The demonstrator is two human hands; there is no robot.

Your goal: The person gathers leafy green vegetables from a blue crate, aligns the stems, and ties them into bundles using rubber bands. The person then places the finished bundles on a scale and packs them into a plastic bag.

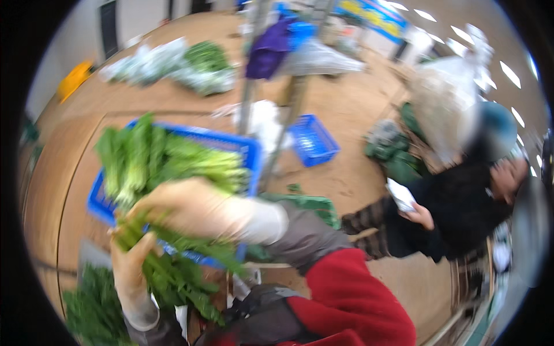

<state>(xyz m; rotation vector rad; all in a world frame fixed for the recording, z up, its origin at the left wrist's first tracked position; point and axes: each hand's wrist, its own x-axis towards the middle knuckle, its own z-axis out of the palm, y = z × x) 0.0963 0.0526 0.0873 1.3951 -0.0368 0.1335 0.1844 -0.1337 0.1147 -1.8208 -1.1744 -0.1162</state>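
Note:
Both my hands wear pale gloves and are on one bunch of leafy green vegetables. My left hand, at lower left, is closed around its stems. My right hand reaches across from the right, its fingers on the same bunch near the stem ends; motion blur softens it. The bunch's leaves hang down towards my body. Just beyond my hands is a blue plastic basket holding bunches of long-stemmed greens, pale stem ends showing. A dark green leafy heap lies at lower left.
Metal poles with bags rise behind the basket. Farther off are a smaller blue basket and bagged greens. A green crate stands right of my arm. At right, a person in dark clothing holds a white object.

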